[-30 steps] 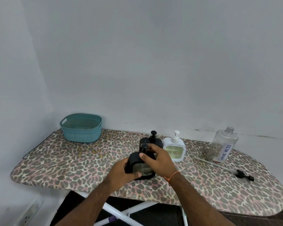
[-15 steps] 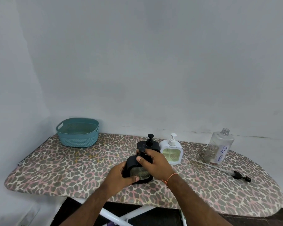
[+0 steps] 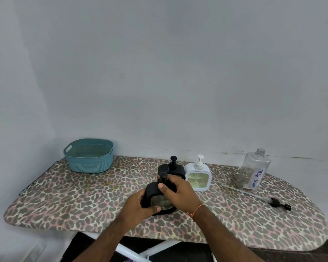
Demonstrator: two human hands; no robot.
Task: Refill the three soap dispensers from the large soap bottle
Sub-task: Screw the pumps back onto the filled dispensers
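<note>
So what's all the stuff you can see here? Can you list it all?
Ironing board: 1, leopard print, holds everything.
Basket: 1, teal, far left of board.
Held dispenser: 1, black, front centre, gripped by both hands.
Black dispenser: 1, behind the held one.
White dispenser: 1, greenish soap inside, beside the black one.
Large bottle: 1, clear, labelled DISH SOAP, uncapped, right.
Loose pump: 1, black head with clear tube, lying right of centre.
Left hand: 1, holds dispenser body.
Right hand: 1, grips its top.

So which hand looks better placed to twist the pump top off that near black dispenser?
Probably the right hand: its fingers already curl over the near black dispenser at the pump. The left hand grips the body lower down, steadying it.
</note>
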